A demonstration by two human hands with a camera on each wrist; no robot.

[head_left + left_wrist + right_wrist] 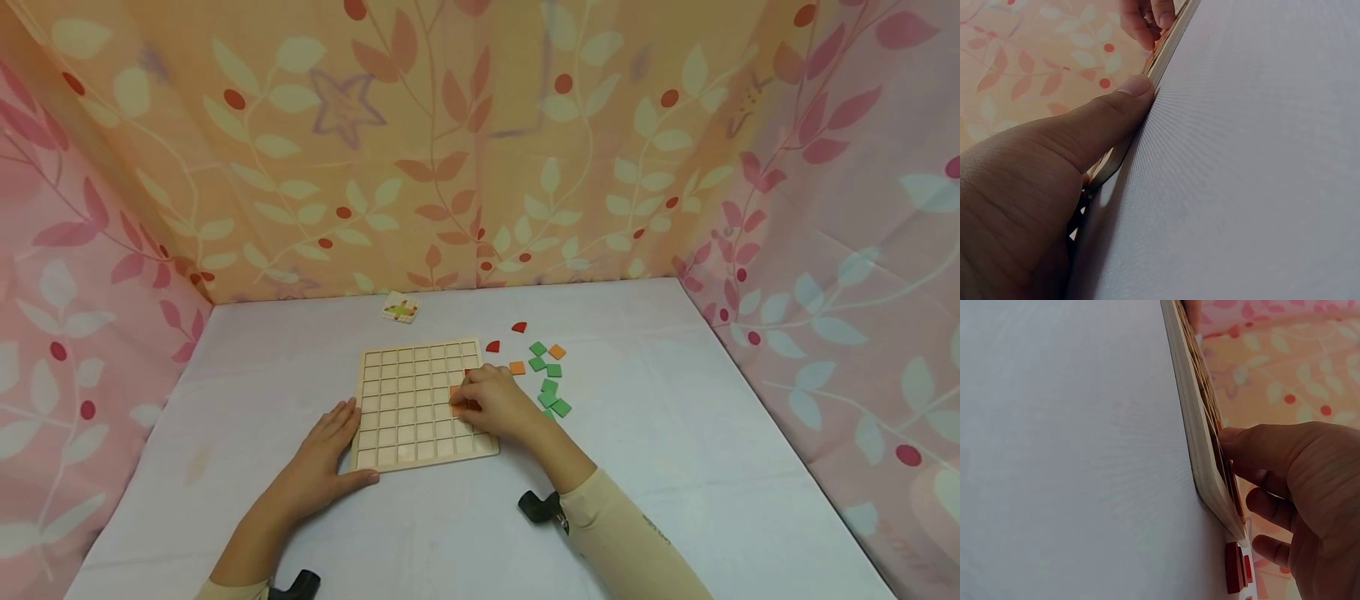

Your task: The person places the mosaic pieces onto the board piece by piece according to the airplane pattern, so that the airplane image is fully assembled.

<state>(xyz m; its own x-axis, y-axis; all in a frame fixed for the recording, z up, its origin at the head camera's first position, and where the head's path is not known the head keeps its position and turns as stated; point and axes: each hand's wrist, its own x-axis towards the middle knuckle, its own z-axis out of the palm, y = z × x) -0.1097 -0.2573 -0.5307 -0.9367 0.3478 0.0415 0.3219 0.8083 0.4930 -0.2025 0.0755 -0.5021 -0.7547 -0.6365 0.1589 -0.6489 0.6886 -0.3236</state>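
Observation:
A square wooden grid board (416, 400) lies on the table. My left hand (318, 454) rests at its front left corner, fingers straight along the left edge and thumb (1116, 106) against the front edge. Over the board's right side, my right hand (495, 404) has its thumb and fingers bent down, pinching an orange square tile (454, 410) at the grid cells. Another bit of orange (454, 390) and a bit of red (468, 372) show beside the fingers. In the right wrist view, the right thumb (1254, 447) touches the board's top; the fingertips are partly hidden.
Right of the board lie several green square tiles (549, 398), loose orange tiles (557, 352) and two red quarter-round pieces (492, 347). A small patterned square (401, 307) lies behind the board. Patterned cloth (480, 150) encloses the white table (675, 400) at the back and sides.

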